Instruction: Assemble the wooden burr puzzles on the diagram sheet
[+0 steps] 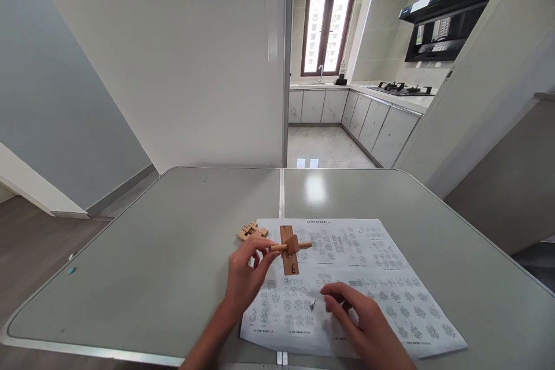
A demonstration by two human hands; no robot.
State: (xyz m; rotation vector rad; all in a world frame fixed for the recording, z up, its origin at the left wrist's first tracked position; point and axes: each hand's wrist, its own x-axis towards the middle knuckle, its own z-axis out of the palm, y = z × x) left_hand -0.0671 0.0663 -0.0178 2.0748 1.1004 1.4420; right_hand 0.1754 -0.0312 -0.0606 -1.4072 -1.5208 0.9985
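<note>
My left hand (249,270) pinches one end of a thin wooden rod in a wooden puzzle assembly (293,244), held above the sheet. The assembly has a flat upright piece with a dark mark near its lower end, a small block at the middle and the rod running across. My right hand (353,312) hovers low over the printed instruction sheet (347,269), fingers curled, thumb and forefinger slightly apart with nothing visible between them. Behind my left hand lie several wooden puzzle pieces (252,231), touching or close to the sheet's left edge.
The grey table (173,254) has a metal-edged rim and a seam (281,193) down its middle. A small teal bit (71,270) lies near its left edge. Beyond stand a white wall (217,69) and a kitchen with a gas stove (401,89).
</note>
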